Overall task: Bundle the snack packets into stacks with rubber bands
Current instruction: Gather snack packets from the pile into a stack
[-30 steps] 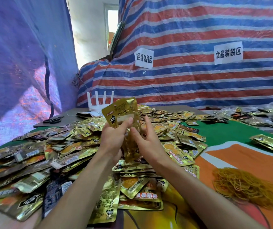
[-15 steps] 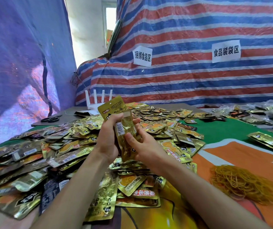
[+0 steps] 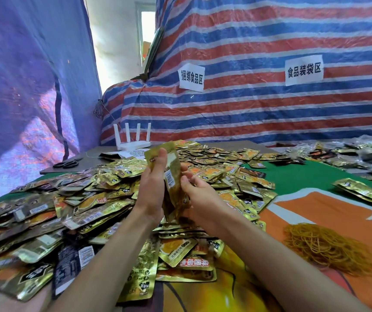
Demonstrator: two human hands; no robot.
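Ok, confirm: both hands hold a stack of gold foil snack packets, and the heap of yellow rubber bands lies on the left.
Wrong side: the head view shows the heap of yellow rubber bands on the right. The left hand and right hand do hold the stack of gold foil snack packets.

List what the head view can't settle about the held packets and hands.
Head view: stack of packets, count unreadable; edge-on, lower end hidden between left hand and right hand.
Right hand's grip: fingertips behind the stack; any band there unseen.
Rubber band pile: strands too fine to separate.
Far-right packets: blurred, cut off by frame edge.
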